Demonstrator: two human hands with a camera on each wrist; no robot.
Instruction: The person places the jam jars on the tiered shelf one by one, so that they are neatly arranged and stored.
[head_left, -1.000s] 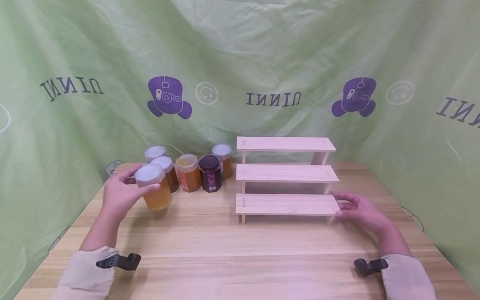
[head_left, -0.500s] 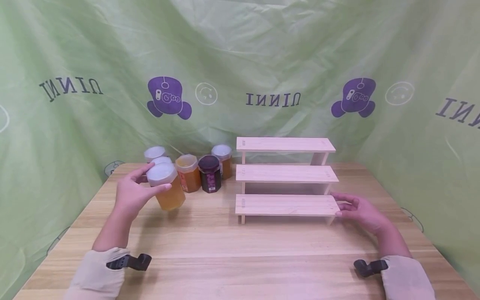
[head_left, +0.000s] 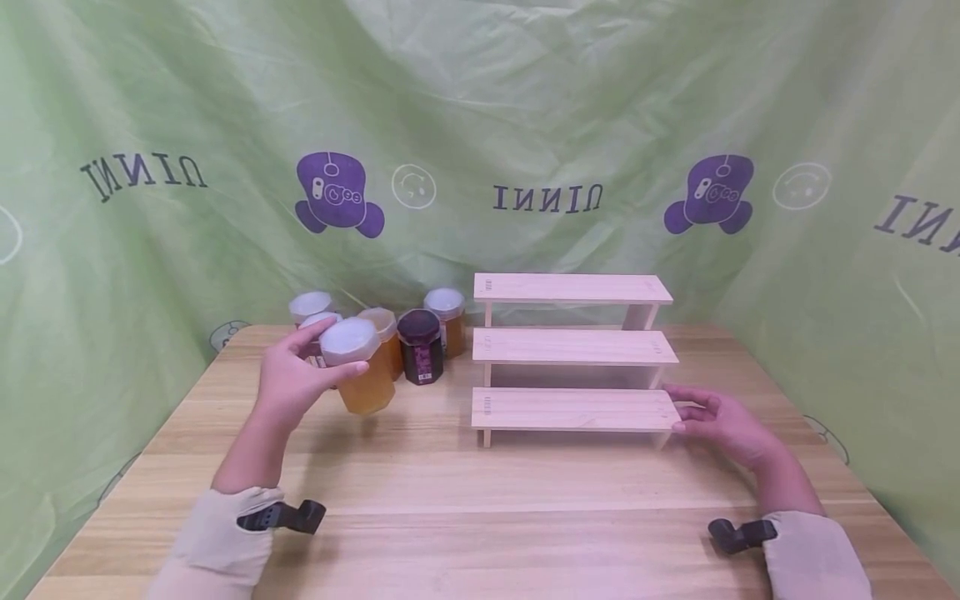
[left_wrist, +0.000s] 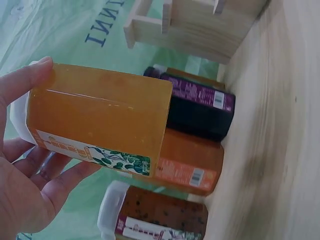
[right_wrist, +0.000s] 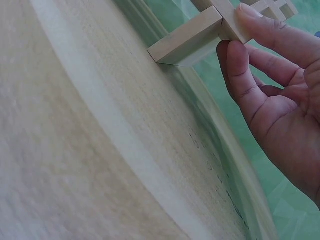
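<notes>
Backdrop: a green curtain with purple printed figures hangs behind the whole site. In front of it stands a pale wood table. On the table, at the person's right, a three-tier wooden stand rests upright.

Right hand: at the right end of the lowest shelf, thumb on top and fingers curled beneath, pinching the edge. Position unchanged over the last second; the stand has not shifted either, so I judge this hand to be steadying it.

Left hand: thumb and fingers curled around the lid area of an amber jar, white lid uppermost. The left wrist view shows its base apart from the tabletop. This is the change on record: hand and jar have travelled rightward along the row, nearer the stand, and the jar now partly covers an orange jar. I judge the carry under way, with the jar not yet set down.

Remaining stock: a dark jar stands just beside the orange one; a flecked jar shows from the left wrist. Contact risk with these neighbours seems modest.

Smallest item: a leaf-patterned label on the held jar, its lettering too small to read
</notes>
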